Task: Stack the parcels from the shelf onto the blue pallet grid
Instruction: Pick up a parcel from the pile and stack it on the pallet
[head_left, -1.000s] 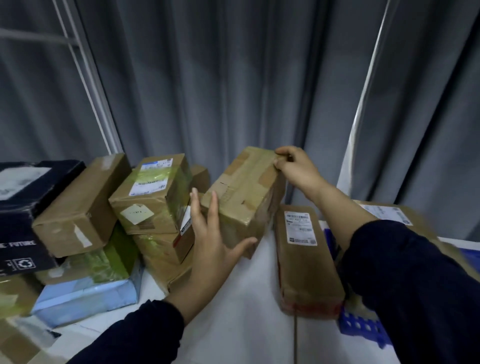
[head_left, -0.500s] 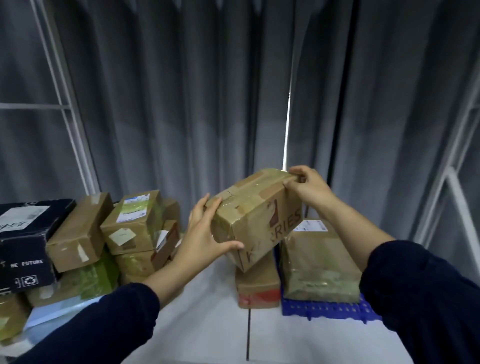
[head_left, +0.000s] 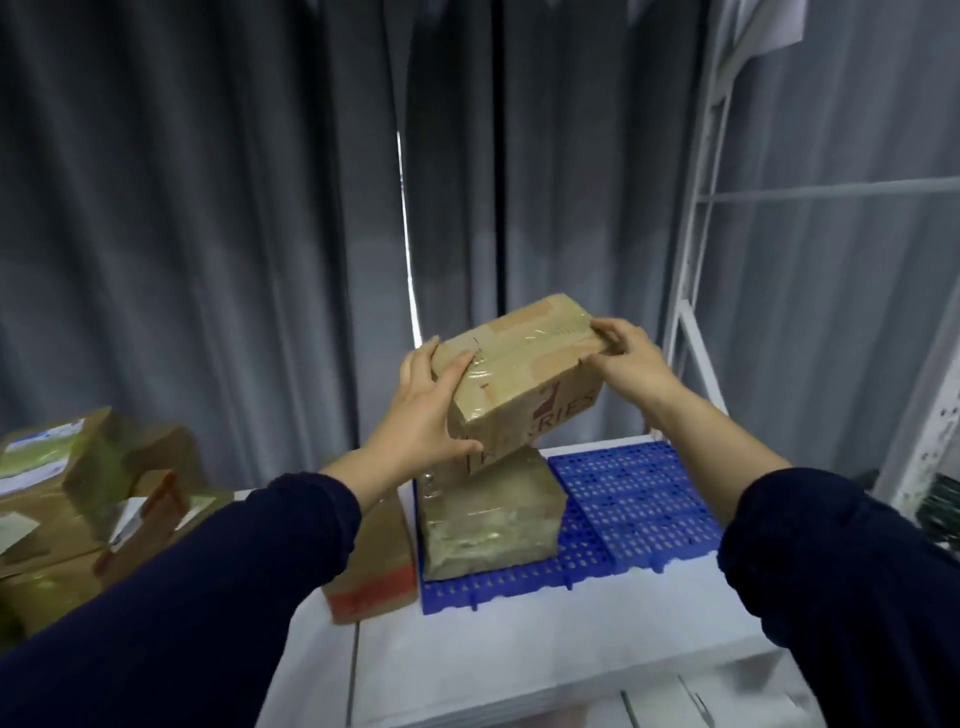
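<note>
Gripping a taped cardboard parcel (head_left: 519, 374) by both ends, the person holds it tilted at the centre of the frame, right over a wrapped parcel (head_left: 488, 519) that lies on the left part of the blue pallet grid (head_left: 639, 499); whether the two touch I cannot tell. The left hand (head_left: 423, 410) clasps the near end, fingers on top, thumb along the lower edge. The right hand (head_left: 628, 358) curls its fingers over the far upper corner. A red-taped parcel (head_left: 379, 561) sits on the white table (head_left: 519, 665) just left of the grid, and more parcels (head_left: 78, 493) are heaped at lower left.

parcel (head_left: 519, 374) carried rightward, now above pallet parcel (head_left: 491, 512)
</note>
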